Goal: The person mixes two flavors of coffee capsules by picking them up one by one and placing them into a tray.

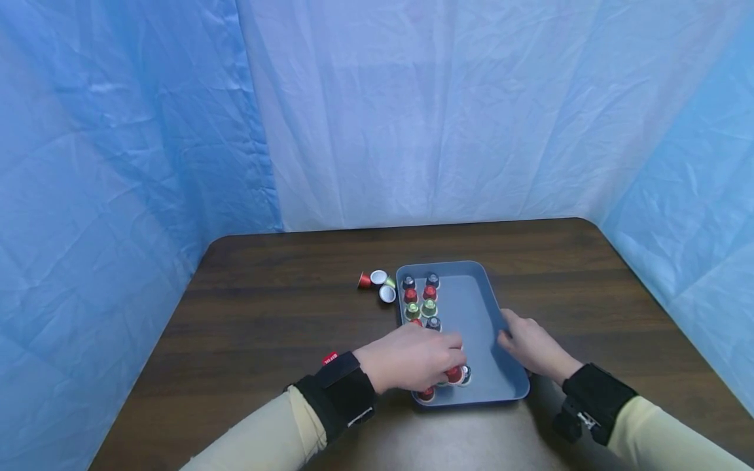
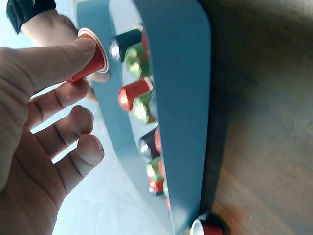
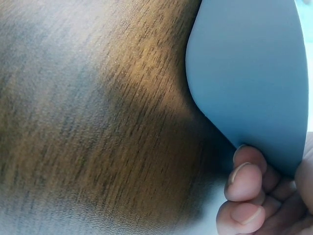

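Note:
A blue-grey tray (image 1: pixel 471 307) lies on the table with small coffee capsules in red, green and dark colours along its left part. My left hand (image 1: pixel 412 358) is over the tray's near left area, hiding some of the capsules. In the left wrist view, its thumb and index finger pinch a red coffee capsule (image 2: pixel 90 58) with a pale rim, while the other fingers are loosely bent. My right hand (image 1: pixel 536 347) grips the tray's right edge. Seen from the right wrist, its curled fingers (image 3: pixel 246 182) are against the outside of the tray wall (image 3: pixel 244 73).
Left of the tray, on the dark wood table (image 1: pixel 283 327), a few loose capsules lie close together, among them a red capsule (image 1: pixel 364 280) and a capsule with its white lid (image 1: pixel 387 294) showing. Blue cloth (image 1: pixel 442 131) hangs behind and on both sides.

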`<state>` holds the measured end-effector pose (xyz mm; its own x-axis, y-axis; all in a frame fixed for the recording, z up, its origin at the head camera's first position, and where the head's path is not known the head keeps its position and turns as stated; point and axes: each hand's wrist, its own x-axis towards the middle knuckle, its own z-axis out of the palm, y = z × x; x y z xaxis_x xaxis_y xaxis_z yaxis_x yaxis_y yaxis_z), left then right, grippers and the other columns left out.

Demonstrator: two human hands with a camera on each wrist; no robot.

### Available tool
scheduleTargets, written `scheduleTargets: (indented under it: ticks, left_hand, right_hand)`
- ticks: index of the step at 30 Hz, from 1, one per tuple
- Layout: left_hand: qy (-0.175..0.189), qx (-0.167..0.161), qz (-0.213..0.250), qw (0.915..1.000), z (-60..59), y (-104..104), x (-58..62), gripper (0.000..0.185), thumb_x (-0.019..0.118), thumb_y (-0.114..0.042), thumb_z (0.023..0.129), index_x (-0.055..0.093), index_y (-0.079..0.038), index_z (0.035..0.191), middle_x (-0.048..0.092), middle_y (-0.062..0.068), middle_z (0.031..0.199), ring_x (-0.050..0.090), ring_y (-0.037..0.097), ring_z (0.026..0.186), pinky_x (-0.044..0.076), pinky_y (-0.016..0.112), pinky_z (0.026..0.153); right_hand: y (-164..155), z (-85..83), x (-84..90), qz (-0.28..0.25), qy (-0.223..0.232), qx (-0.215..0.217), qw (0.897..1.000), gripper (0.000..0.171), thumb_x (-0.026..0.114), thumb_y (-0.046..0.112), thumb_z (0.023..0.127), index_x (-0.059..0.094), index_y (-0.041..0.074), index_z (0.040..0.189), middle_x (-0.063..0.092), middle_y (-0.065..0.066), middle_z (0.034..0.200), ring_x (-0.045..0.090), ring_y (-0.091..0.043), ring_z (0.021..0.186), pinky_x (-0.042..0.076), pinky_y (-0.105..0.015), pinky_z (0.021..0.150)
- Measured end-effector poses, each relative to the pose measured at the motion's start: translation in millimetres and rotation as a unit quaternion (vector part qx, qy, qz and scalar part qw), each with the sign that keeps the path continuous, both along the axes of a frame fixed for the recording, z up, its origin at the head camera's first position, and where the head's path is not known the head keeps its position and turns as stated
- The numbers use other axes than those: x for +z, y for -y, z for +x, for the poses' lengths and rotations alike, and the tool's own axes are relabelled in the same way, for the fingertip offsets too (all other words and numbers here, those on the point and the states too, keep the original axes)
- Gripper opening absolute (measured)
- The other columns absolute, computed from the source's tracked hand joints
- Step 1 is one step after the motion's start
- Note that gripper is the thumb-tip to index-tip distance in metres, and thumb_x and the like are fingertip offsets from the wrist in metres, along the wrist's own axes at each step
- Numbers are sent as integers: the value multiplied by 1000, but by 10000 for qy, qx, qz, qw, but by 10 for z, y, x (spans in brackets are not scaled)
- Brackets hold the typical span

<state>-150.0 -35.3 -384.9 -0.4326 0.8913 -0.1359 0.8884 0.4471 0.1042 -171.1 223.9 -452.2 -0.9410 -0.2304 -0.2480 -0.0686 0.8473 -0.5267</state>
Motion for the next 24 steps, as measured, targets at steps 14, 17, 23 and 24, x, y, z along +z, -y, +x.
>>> scheduleTargets:
  ticks: [14, 17, 23, 24]
  left_hand:
    - [45, -578, -280, 9979, 75, -56, -140, 31, 80, -30, 90, 74, -27, 121, 62, -11, 104, 59, -1, 86, 43, 9, 69]
    - [7, -606, -283, 9978, 75, -55, -178, 28, 80, -31, 90, 75, -28, 117, 61, -11, 102, 58, -1, 87, 43, 9, 70]
    - [4, -571, -269, 9980, 64, -53, -242, 23, 79, -33, 91, 77, -29, 113, 62, -11, 105, 59, 1, 95, 46, 12, 79]
    - [-11, -563, -270, 9980, 65, -52, -248, 23, 78, -33, 91, 77, -29, 114, 62, -11, 106, 60, 2, 96, 47, 12, 80]
  right_hand:
    - [-15, 3, -20, -15, -131, 89, 9999, 52, 56, 8, 100, 38, -16, 142, 59, -37, 128, 69, -33, 98, 59, -51, 84]
    - [-12, 1, -18, -7, -91, 72, 9999, 52, 56, 9, 100, 38, -16, 142, 58, -37, 129, 69, -34, 100, 58, -51, 85]
    - [-3, -3, -12, 6, -52, 44, 10000, 53, 56, 8, 100, 37, -16, 143, 57, -38, 131, 69, -35, 102, 58, -51, 85]
    - [-1, -3, -10, 10, -46, 37, 10000, 53, 55, 8, 100, 37, -16, 143, 57, -38, 131, 69, -35, 102, 58, -51, 85]
